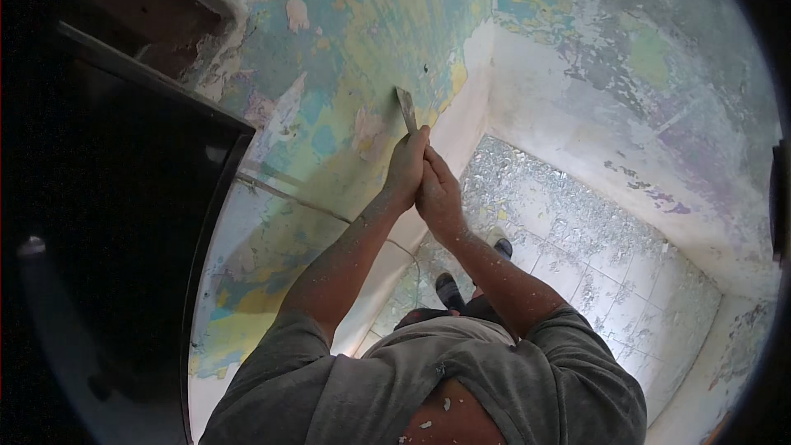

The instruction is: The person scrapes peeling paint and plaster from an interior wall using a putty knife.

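Note:
Both of my hands are clasped together around the handle of a paint scraper (405,109). My left hand (406,167) sits higher on the grip, and my right hand (440,194) presses against it from the right side. The handle is hidden inside the fingers. The flat metal blade points up and away from me, its end at or close to the wall (346,68); contact cannot be made out. Patchy blue, green and yellow paint covers this wall, with bare pale areas lower down near the corner. Pale dust and flecks cling to both forearms.
Paint flakes litter the white floor tiles (565,266) around my feet. A thin cable (296,199) runs down the left wall toward the floor. At left is a dark framed panel (123,198); the adjoining right wall (593,111) is partly bare.

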`<state>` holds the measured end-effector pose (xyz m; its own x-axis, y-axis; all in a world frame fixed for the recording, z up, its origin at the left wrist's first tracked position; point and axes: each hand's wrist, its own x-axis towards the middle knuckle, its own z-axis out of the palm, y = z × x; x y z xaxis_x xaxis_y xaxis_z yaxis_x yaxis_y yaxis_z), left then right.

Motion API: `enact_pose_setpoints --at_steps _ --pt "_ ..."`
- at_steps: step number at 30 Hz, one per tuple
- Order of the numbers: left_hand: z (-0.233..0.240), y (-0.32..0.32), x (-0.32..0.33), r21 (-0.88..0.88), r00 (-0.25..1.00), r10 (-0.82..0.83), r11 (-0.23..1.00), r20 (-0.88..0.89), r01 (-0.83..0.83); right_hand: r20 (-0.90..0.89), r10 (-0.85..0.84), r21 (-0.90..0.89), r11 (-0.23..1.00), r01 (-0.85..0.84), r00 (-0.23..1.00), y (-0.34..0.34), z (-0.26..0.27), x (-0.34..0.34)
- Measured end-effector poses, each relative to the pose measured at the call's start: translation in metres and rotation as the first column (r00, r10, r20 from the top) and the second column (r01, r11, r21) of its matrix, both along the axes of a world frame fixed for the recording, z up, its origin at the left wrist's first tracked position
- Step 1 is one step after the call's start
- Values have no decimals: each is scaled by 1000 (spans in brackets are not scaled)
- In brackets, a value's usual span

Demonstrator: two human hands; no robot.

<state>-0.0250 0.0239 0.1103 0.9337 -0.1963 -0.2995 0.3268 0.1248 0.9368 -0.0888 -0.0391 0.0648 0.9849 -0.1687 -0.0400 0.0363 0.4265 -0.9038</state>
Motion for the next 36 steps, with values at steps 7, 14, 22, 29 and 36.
enact_pose_setpoints --at_steps 7,14,22,29,36 --pt "-23 -2 -30 81 995 -13 997 -95 20 -161 178 218 966 -141 971 -22 13 -40" --pt "-51 -31 -18 82 998 52 995 -19 -50 -118 80 -18 996 -83 990 -42 -41 -26" --pt "-55 -62 75 -95 988 32 994 -154 -47 -72 86 -203 974 -99 994 -71 -19 65" --pt "-95 -61 43 27 992 67 998 -111 -64 -80 -65 -161 986 52 995 -66 -76 38" --pt "-83 -94 94 80 990 30 997 -140 -19 -270 43 59 998 -28 962 -100 -43 82"
